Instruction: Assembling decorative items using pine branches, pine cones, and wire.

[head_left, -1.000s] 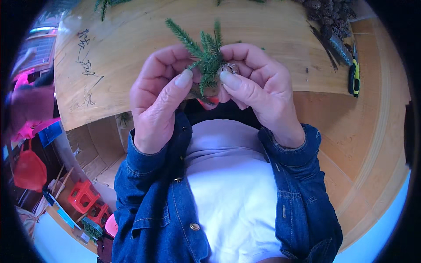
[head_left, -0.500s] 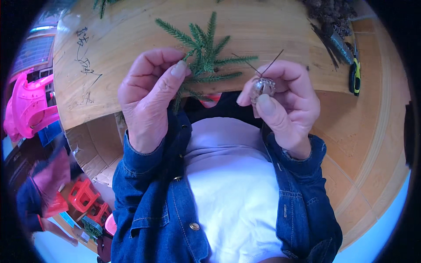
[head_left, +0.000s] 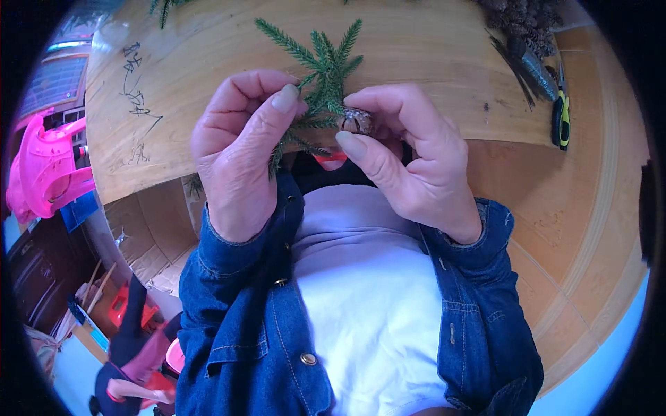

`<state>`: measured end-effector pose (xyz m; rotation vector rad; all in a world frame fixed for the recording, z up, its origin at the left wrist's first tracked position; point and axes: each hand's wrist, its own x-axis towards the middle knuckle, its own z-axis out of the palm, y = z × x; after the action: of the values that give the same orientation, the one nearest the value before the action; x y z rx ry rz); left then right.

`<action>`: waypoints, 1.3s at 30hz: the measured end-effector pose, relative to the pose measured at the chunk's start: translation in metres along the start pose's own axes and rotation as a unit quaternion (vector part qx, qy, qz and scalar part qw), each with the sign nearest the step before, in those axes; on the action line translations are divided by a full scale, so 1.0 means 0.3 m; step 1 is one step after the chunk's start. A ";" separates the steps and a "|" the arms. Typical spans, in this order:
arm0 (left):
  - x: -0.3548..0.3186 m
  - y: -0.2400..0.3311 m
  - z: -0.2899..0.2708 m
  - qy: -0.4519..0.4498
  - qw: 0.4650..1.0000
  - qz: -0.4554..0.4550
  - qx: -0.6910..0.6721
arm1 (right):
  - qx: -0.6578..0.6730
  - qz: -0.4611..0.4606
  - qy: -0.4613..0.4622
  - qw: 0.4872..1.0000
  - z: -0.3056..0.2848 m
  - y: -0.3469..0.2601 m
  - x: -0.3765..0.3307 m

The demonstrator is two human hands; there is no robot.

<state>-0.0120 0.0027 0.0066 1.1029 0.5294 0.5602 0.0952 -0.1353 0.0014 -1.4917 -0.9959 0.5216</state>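
Observation:
My left hand pinches the stem of a green artificial pine sprig between thumb and fingertips. Its needled twigs fan out above and to the right, over the table's near edge. Between the thumb and fingers of my right hand is a small brownish, shiny pine cone. The cone sits right against the sprig's right side, its base turned up. Its wire ends are hidden now behind the sprig and fingers.
Pine cones are heaped at the wooden table's far right, beside dark wires and yellow-and-black pliers. A cardboard box stands below the left edge. Pink chairs and another person are at left.
My right hand has moved left, bringing the pine cone up to the sprig. My left hand has shifted slightly right with the sprig. The other person at lower left has moved lower.

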 end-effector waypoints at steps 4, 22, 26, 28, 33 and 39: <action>0.001 -0.003 0.009 0.012 1.000 0.012 0.016 | -0.001 -0.005 0.027 1.000 0.002 -0.006 0.006; -0.014 -0.011 0.026 0.008 0.997 0.052 0.051 | -0.041 -0.005 0.014 0.999 -0.027 -0.032 -0.020; -0.013 -0.031 0.020 0.024 0.994 0.069 0.078 | 0.009 -0.022 0.045 0.999 -0.005 -0.025 -0.030; -0.020 -0.035 0.022 0.006 0.992 0.078 0.101 | 0.040 -0.028 0.064 0.997 0.008 -0.024 -0.028; -0.025 -0.044 0.025 -0.026 0.983 0.109 0.142 | 0.001 -0.033 0.012 0.999 0.018 -0.011 -0.003; -0.037 -0.028 0.031 -0.037 0.983 0.099 0.153 | -0.034 -0.039 -0.011 0.999 0.018 0.001 -0.006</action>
<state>-0.0129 -0.0136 0.0036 1.4756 0.4520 0.6204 0.0899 -0.1337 -0.0002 -1.5031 -1.0937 0.4535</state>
